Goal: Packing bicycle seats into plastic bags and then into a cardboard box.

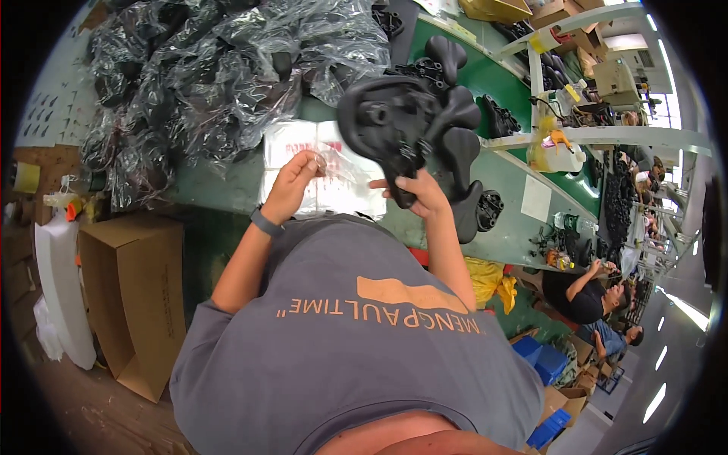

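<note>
My right hand [426,194] grips a black bicycle saddle [388,114] by its narrow nose. Its underside faces up, and the wide end points away from me. To the left, my left hand [292,184] has its thumb and fingers pinched on a clear plastic bag [345,164], which stretches toward the saddle. Below the bag lies a stack of flat clear bags [284,139] with red print, on the green table just ahead of my body. The saddle is outside the bag, as far as I can see.
Many bagged saddles [205,83] are heaped at the left and far side. Bare saddles [459,152] line up on the right. An open cardboard box [133,296] stands beside the table at left. Metal frame posts [591,136] and two seated people [580,296] are farther right.
</note>
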Available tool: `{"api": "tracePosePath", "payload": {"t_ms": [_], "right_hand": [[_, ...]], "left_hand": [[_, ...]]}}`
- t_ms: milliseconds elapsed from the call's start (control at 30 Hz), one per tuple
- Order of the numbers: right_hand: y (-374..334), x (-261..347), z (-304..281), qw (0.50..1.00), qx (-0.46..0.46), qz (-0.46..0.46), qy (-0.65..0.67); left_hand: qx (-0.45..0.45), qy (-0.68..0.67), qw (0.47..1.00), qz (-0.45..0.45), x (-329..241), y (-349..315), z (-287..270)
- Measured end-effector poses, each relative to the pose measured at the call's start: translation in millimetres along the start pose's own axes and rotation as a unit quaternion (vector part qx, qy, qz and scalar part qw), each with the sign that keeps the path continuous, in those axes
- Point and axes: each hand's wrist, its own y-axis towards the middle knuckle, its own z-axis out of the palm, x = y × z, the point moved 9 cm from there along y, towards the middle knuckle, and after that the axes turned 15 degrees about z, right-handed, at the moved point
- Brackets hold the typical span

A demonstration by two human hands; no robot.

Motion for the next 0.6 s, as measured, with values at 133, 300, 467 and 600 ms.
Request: {"api": "tracePosePath", "payload": {"t_ms": [133,300,467,600], "right_hand": [[66,-51,57,0.979,0.120,0.158,0.040],[93,-77,118,0.959,0.173,0.206,0.087],[78,2,150,0.982,0.163,0.070,0.062],[47,56,140,0.987,0.102,-0.035,-0.121]], "left_hand": [[-0.114,-0.185,0.976,0.026,-30,-43,-21],[-0.173,-0.444,0.875,0.085,-126,-60,-39],[-0.292,-0.532,0.794,-0.015,-97,-72,-128],[-0.135,-0.298,0.943,-0.063,-106,-36,-116]]}}
